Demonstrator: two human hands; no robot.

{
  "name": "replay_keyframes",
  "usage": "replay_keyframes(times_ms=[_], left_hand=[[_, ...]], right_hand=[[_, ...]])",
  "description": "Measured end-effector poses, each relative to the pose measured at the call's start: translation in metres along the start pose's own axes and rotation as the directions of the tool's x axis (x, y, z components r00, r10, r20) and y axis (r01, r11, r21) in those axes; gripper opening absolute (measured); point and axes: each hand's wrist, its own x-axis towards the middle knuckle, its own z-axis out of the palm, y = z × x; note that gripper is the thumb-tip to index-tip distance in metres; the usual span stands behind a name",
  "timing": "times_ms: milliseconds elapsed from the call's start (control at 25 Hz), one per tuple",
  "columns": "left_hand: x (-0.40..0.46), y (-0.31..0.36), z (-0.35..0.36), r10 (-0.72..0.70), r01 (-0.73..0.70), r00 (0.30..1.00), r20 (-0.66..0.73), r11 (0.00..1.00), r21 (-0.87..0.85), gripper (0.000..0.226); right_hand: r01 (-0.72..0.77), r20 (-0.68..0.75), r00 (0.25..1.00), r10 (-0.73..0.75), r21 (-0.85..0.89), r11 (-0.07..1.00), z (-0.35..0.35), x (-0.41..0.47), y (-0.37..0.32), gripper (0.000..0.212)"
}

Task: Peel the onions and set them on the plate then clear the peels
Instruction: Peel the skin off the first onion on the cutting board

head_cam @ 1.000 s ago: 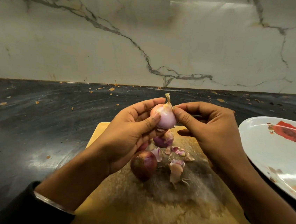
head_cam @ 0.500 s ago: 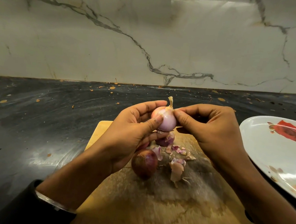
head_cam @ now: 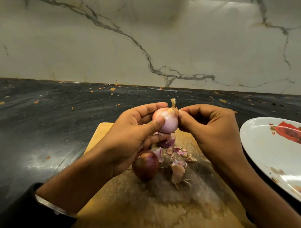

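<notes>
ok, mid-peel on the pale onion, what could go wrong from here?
1. The left hand holds the nearly peeled onion at its fingertips while the right hand pinches near the dry tip; a hard tug might slip it onto the board.
2. Peels lie beside the unpeeled onion and could scatter.
3. The plate runs out of view, so its footing can't be judged.

A cutting board lies on the desk before the wall, and a plate sits on the desk just right of the board. On the board lie an unpeeled onion, to its right a scatter of peels, and behind both another onion. Above the board's far end, the left hand and right hand hold a peeled onion between them.
</notes>
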Motion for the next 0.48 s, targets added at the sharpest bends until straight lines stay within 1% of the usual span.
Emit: replay_keyframes(times_ms=[80, 160, 320, 480], left_hand=[[0.0014, 0.0032, -0.0018, 0.01, -0.011, 1.0, -0.011, 0.999, -0.032, 0.052], [0.0014, 0.0052, -0.0027, 0.021, -0.021, 1.0, -0.001, 0.999, -0.026, 0.05], [-0.0009, 0.0022, 0.0012, 0.012, -0.011, 0.998, 0.058, 1.0, -0.016, 0.044], [-0.0027, 0.0031, 0.0035, 0.006, -0.005, 0.999, 0.05, 1.0, -0.018, 0.05]], right_hand=[[-0.067, 0.036, 0.997, 0.062, 0.154, 0.986, 0.0014, -0.0011, -0.0038, 0.01], [-0.128, 0.056, 0.991, 0.118, 0.226, 0.966, 0.0009, -0.0004, -0.0049, 0.01], [-0.13, 0.044, 0.991, 0.125, 0.147, 0.981, 0.004, 0.001, -0.0029, 0.006], [-0.152, 0.038, 0.988, 0.147, 0.175, 0.973, 0.0067, -0.0001, -0.0019, 0.007]])
